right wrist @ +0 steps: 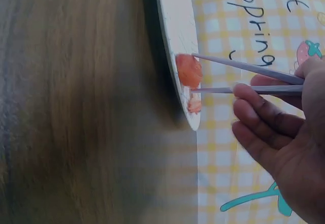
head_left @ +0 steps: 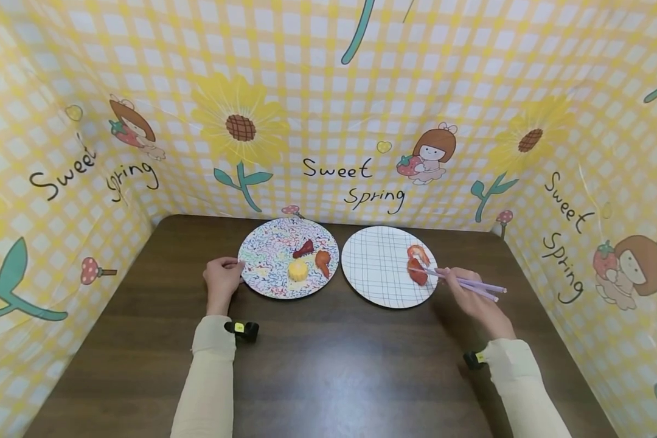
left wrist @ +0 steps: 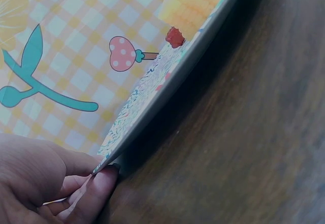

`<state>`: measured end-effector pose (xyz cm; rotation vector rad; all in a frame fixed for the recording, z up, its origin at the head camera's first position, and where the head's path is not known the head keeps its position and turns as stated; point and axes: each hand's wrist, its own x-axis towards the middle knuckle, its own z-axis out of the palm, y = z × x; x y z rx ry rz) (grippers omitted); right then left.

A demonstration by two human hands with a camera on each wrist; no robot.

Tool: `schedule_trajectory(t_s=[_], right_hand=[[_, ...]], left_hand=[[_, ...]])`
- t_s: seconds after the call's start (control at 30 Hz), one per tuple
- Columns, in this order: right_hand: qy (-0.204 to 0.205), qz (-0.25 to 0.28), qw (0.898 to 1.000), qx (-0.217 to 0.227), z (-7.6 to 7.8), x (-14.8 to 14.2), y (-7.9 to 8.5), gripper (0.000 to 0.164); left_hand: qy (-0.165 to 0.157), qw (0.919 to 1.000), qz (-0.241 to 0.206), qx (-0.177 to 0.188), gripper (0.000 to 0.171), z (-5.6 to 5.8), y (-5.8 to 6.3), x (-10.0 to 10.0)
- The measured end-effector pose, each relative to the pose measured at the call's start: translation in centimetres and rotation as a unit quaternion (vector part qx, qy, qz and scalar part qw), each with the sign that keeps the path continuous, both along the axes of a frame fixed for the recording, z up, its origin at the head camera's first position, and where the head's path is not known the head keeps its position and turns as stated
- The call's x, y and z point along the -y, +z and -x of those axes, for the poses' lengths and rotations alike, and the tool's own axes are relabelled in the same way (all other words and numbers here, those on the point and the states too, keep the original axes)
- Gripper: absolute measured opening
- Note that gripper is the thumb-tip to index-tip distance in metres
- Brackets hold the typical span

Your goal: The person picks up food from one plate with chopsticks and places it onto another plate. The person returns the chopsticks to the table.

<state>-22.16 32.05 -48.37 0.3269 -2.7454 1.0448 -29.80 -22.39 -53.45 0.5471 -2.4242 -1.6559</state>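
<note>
My left hand [head_left: 221, 281] pinches the left rim of a round plate [head_left: 263, 249] speckled in many colours, thumb above and fingers under the edge in the left wrist view. On that plate lie a yellow corn piece [head_left: 298, 270], a dark red drumstick-shaped piece [head_left: 303, 248] and an orange-brown drumstick-shaped piece [head_left: 323, 263]. In my right hand [head_left: 473, 301] I hold light purple chopsticks [right wrist: 249, 69]. Their spread tips reach either side of a reddish-orange food piece [right wrist: 189, 70] on a white grid-lined plate [head_left: 372, 267]. Beside it lies a shrimp-like piece [head_left: 418, 252].
Both plates stand side by side toward the back of a dark wooden table [head_left: 317, 365]. Yellow checked cloth [head_left: 328, 109] with printed flowers and lettering rises behind and on both sides. A small black device [head_left: 243, 331] sits at each wrist.
</note>
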Motion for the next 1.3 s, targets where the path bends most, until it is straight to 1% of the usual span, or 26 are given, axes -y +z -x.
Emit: schedule_trajectory(t_s=[0.07, 0.2, 0.3, 0.37, 0.47, 0.67, 0.8, 0.87, 0.97, 1.03, 1.13, 1.23, 1.3], right_hand=[[0.016, 0.007, 1.000, -0.026, -0.2, 0.2, 0.1, 0.036], [0.044, 0.012, 0.993, -0.105, -0.1, 0.7, 0.2, 0.025], [0.052, 0.014, 0.990, -0.129, -0.1, 0.9, 0.1, 0.021], [0.056, 0.007, 0.990, -0.129, -0.1, 1.0, 0.1, 0.020], [0.059, 0.007, 0.991, -0.119, -0.2, 1.1, 0.0, 0.020], [0.063, 0.021, 0.993, -0.096, -0.3, 1.1, 0.0, 0.021], [0.049, 0.013, 0.997, -0.050, -0.2, 0.9, 0.1, 0.020], [0.039, 0.002, 0.999, -0.027, 0.0, 0.9, 0.0, 0.022], [0.027, -0.013, 1.000, -0.008, 0.3, 0.9, -0.2, 0.026], [0.029, -0.013, 0.999, -0.020, 0.3, 1.0, -0.4, 0.026], [0.049, -0.001, 0.997, -0.060, 0.3, 1.3, -0.5, 0.022], [0.071, 0.000, 0.992, -0.100, 0.4, 1.8, -0.4, 0.018], [0.074, -0.001, 0.992, -0.099, 0.3, 2.0, -0.1, 0.018]], left_hand=[[-0.001, 1.0000, -0.002, 0.001, 0.030, 0.1, 0.0, 0.0], [0.000, 1.0000, -0.002, -0.004, 0.030, 0.0, 0.0, -0.1], [-0.002, 1.0000, 0.002, -0.008, 0.030, -0.1, 0.0, -0.1], [-0.002, 1.0000, 0.004, -0.008, 0.030, -0.2, 0.0, -0.1], [0.001, 1.0000, 0.004, -0.008, 0.030, -0.3, 0.0, -0.1], [0.005, 1.0000, 0.000, -0.003, 0.029, -0.1, -0.2, 0.0], [0.002, 1.0000, 0.003, 0.001, 0.030, -0.1, -0.1, 0.0], [0.001, 1.0000, 0.003, 0.000, 0.031, 0.0, 0.0, 0.0], [0.001, 1.0000, 0.003, -0.001, 0.031, 0.0, 0.0, 0.0], [0.000, 1.0000, 0.002, -0.001, 0.030, 0.0, 0.0, 0.0], [-0.002, 1.0000, 0.001, 0.002, 0.030, -0.1, -0.1, 0.0], [-0.002, 1.0000, -0.002, 0.004, 0.031, -0.1, 0.0, 0.0], [-0.001, 1.0000, -0.005, 0.006, 0.031, 0.0, 0.0, 0.0]])
